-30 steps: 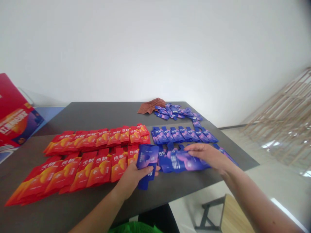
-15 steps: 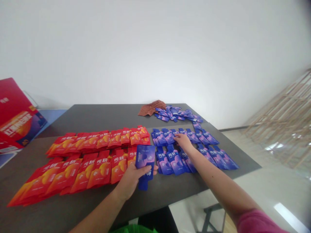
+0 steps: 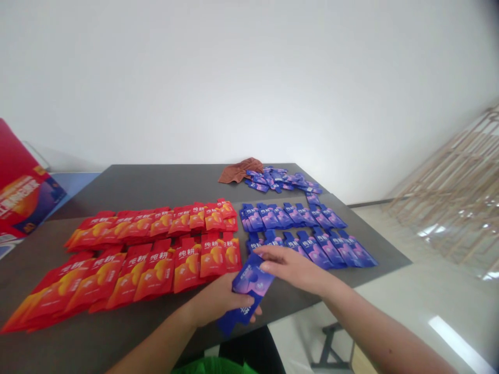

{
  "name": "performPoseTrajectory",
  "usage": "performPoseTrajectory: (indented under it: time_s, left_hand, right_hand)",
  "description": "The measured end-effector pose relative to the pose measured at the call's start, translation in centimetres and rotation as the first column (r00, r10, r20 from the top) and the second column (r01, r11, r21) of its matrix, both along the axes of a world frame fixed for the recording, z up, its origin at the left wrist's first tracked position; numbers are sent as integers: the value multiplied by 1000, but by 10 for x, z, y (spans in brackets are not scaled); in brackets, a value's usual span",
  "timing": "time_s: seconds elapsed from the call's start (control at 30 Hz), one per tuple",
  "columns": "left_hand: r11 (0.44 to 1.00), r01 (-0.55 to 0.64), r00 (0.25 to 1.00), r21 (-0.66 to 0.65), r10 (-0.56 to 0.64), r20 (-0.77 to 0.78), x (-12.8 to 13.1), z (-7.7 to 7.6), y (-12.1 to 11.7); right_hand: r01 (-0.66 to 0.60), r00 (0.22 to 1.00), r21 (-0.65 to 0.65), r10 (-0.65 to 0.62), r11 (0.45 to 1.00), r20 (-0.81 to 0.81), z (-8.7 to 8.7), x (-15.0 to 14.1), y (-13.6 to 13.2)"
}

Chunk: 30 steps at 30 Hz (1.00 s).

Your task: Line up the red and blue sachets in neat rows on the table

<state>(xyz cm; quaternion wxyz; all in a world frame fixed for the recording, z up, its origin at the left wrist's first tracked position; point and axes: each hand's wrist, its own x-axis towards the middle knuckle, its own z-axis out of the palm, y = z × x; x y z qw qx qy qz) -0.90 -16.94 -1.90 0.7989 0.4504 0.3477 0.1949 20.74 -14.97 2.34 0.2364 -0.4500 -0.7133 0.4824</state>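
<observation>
My left hand (image 3: 218, 301) is closed around the lower part of a small stack of blue-purple pouches (image 3: 254, 284), held upside down above the table's front edge. At the stack's upper end, the thumb and fingers of my right hand (image 3: 290, 267) pinch a pouch. Whether that is a separate pouch or the top one of the stack I cannot tell. Beyond my right hand, blue pouches (image 3: 317, 252) lie overlapped in two rows, the nearer row partly hidden by the hand. Left of them, red-orange pouches (image 3: 156, 265) lie in two overlapping rows.
A loose pile of blue sachets (image 3: 273, 179) lies at the back right beside a brown cloth (image 3: 237, 171). The dark table (image 3: 175, 179) meets a white wall. A red box (image 3: 23, 192) stands at the left. A bamboo rack (image 3: 456, 197) and a stool (image 3: 331, 348) are at the right.
My right hand first laid blue pouches in the near row, reached to the far blue row, then came back to the stack. My left hand has lowered and tilted the stack rightward.
</observation>
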Motion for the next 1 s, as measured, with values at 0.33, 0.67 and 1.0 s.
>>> performPoseTrajectory:
  time_s: [0.33,0.67,1.0]
  left_hand:
    - [993,-51,987,103,34,160,-6,-3,8]
    - [996,-57,994,70,50,95,-2,-3,8]
    - [995,-52,997,87,47,65,-1,2,5]
  right_hand:
    - [603,534,-426,-738,675,-413,9,54,40]
    - [667,397,-583,-884,464,-248,-44,65,115]
    - [676,607,-513,-795,529,-19,-49,74,108]
